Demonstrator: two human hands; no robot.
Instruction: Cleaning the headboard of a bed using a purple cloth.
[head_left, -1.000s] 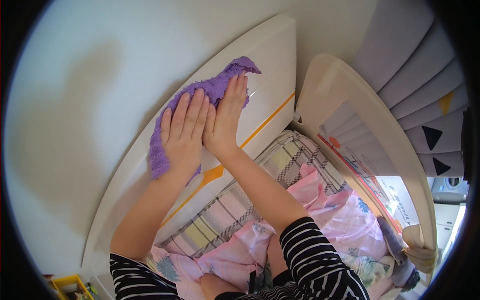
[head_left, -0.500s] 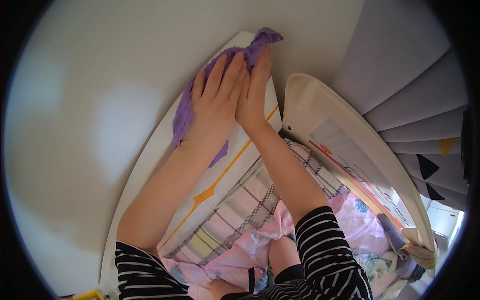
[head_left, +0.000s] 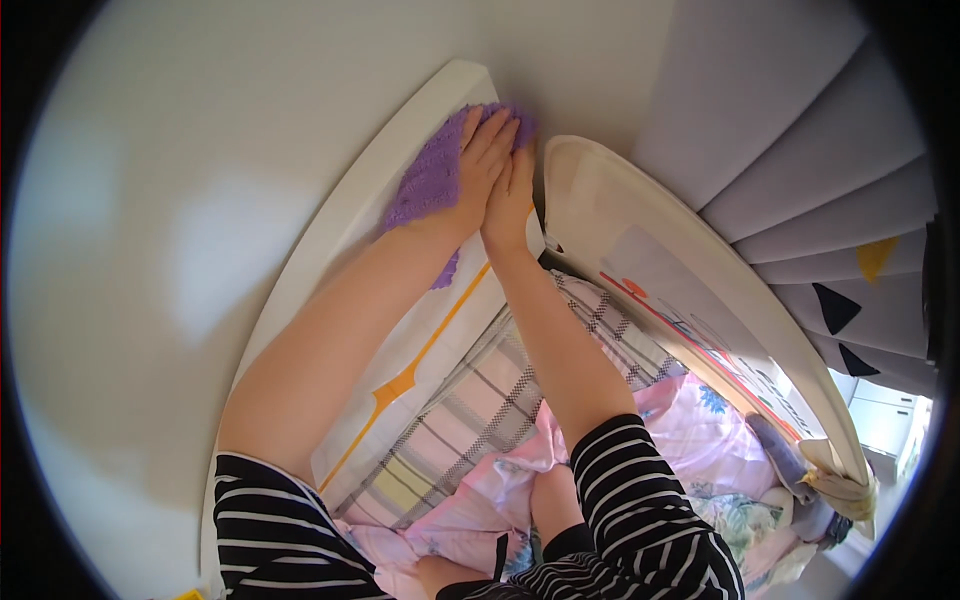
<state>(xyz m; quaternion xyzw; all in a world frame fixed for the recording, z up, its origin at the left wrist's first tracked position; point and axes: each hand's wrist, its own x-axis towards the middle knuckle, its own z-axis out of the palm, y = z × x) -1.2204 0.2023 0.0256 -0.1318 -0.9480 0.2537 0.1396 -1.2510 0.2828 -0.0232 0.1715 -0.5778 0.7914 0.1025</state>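
A fuzzy purple cloth (head_left: 424, 185) is draped over the top edge of a white headboard (head_left: 372, 172) with an orange stripe. My left hand (head_left: 478, 180) keeps the cloth pressed to the board near its far corner, fingers long and close together over the fabric. Right beside it, touching it, my right hand (head_left: 509, 200) grips the cloth's bunched end at that corner. Its fingertips are partly hidden by the left hand and the fabric. A small piece of the cloth hangs below my left wrist on the board's front.
A pale wall (head_left: 130, 250) runs along the left. Close on the right stands a cream-framed bed rail (head_left: 690, 215) with a mesh panel, and grey curtain (head_left: 800, 120) hangs beyond it. Below me lie a plaid mattress (head_left: 470, 400) and pink floral bedding (head_left: 680, 415).
Both hands have shifted slightly toward the far corner, bunching the cloth there. More of the board's top edge shows, and the cloth's loose tip no longer sticks out past the corner.
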